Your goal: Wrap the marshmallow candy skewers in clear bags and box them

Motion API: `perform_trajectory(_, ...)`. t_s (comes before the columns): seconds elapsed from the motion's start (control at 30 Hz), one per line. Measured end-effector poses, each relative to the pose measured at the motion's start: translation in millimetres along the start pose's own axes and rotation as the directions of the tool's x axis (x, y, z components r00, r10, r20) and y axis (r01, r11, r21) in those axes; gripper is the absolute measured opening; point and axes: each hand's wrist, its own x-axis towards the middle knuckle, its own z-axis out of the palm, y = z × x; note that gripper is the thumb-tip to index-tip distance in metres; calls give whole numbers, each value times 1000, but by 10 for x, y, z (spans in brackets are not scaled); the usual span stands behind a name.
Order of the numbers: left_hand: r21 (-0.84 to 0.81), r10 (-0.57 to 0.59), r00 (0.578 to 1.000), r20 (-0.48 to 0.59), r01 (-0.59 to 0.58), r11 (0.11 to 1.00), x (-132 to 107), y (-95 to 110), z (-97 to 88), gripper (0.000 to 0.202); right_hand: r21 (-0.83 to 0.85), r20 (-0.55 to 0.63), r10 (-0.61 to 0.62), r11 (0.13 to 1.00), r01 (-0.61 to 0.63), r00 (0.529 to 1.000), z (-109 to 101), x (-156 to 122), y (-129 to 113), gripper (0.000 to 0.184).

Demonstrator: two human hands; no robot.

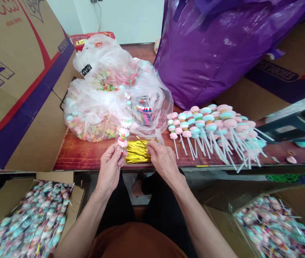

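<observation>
My left hand [109, 163] is closed around the lower end of a marshmallow candy stick [123, 134], which stands upright in a clear printed wrapper. Its pieces are pink, white, green and orange. Just to the right, a clear tray [159, 138] holds a heap of gold twist ties [136, 152]. Over the tray's right side, my right hand [163, 157] has thumb and fingers pinched on a gold twist tie [142, 141] that sticks up from the heap at a slant.
Unwrapped candy sticks [211, 123] lie piled at right, near a dark tool [295, 125]. Clear bags of candy [93, 107] and a purple bag [203, 53] stand behind. A tall carton [20, 82] flanks the left. Below the table, cartons [77, 200] hold wrapped sticks.
</observation>
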Motion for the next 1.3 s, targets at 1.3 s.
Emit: perform_trajectory(1.3, 135, -55, 978, 199, 28, 990, 35, -184, 332, 29, 939, -46, 225, 342, -35, 973, 77, -295, -133, 15)
